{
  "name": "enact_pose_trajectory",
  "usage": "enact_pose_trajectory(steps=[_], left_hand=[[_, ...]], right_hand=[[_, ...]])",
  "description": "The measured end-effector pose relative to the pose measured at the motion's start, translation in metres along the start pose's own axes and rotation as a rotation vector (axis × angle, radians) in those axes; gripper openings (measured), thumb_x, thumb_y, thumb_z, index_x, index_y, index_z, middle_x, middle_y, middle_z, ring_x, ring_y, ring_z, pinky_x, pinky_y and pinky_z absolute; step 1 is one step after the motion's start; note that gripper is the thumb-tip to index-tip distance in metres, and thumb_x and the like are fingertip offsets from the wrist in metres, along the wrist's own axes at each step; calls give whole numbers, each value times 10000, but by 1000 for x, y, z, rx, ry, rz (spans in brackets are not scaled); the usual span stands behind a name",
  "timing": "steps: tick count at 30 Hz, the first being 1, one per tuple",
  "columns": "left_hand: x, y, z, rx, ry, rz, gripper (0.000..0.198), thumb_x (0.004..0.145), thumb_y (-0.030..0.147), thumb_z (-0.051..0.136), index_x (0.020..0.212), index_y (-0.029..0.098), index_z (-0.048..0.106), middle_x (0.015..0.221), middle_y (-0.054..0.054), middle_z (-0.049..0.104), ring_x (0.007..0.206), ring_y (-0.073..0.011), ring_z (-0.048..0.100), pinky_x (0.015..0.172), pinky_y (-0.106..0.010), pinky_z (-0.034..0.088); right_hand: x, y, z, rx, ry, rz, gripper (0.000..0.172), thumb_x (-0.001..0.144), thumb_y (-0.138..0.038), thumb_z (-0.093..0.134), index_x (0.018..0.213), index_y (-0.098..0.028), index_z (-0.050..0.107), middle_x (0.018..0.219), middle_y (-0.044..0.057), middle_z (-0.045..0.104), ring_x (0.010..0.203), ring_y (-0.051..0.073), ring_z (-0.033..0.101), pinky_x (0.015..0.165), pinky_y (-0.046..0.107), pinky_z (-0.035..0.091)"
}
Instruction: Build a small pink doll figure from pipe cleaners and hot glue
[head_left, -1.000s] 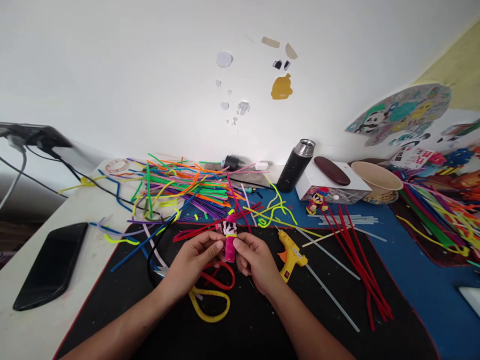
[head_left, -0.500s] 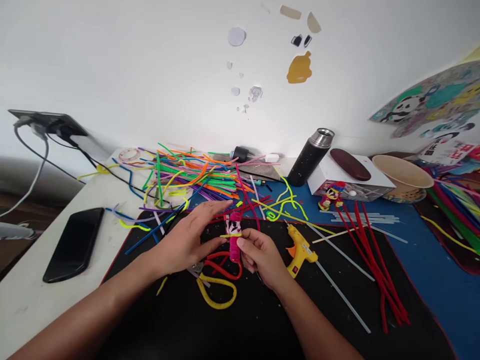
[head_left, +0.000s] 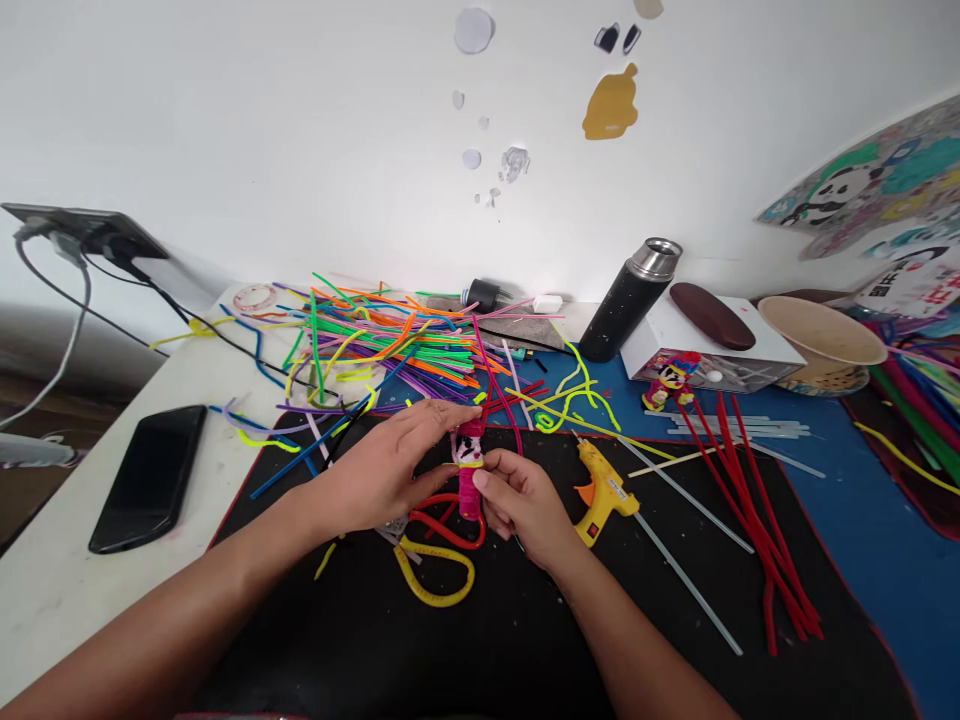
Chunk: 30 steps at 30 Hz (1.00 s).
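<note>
A small pipe-cleaner doll (head_left: 470, 488) is upright between my hands, with a magenta body, a white and black face and a yellow band at its neck. My right hand (head_left: 521, 502) pinches its body from the right, thumb in front and fingers curled. From the left, my left hand (head_left: 397, 455) reaches round the head, long fingers across the top and thumb by the yellow band; the exact contact is partly hidden. Below lie scissors with red handles (head_left: 457, 540) and a yellow loop (head_left: 442, 600) on the black mat (head_left: 337, 640).
A yellow glue gun (head_left: 604, 490) lies right of my hands, near red pipe cleaners (head_left: 765, 540). Behind are a pile of coloured pipe cleaners (head_left: 390, 345), a black flask (head_left: 630, 300) and a finished-looking doll (head_left: 670, 382). A phone (head_left: 150, 478) is at left.
My left fingers have come down over the top of the doll's head, and its thumb sits closer to the neck. The right hand keeps its pinch. The camera view has shifted slightly.
</note>
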<state>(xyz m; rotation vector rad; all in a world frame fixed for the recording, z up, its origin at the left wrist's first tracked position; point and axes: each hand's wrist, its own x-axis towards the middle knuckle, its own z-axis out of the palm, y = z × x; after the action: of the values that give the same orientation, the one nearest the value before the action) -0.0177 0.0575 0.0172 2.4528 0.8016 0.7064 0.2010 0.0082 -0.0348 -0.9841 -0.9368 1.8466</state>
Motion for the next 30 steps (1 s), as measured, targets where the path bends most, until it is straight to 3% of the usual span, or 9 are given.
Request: enact_pose_trajectory(steps=[17,30], left_hand=[[-3,-1,3,138,21,51,622,1008,167,634,1586,206,408,1413,-164,688,1327,-299,644,1121,-498,531],[-5,0,8,113,59,39,631,956,116,611,1558,219,454,1363,-154,719,1268,-288,689,1100,-478,556]], right_hand=[[-1,0,1,-41,-8,13,428,859,-578,800,895,-175,659,505,-109,495,359,45,325,378,208,207],[-1,2,2,-73,-3,28,413,863,-573,782,882,-185,639,528,-93,530,357,49,341,376,207,200]])
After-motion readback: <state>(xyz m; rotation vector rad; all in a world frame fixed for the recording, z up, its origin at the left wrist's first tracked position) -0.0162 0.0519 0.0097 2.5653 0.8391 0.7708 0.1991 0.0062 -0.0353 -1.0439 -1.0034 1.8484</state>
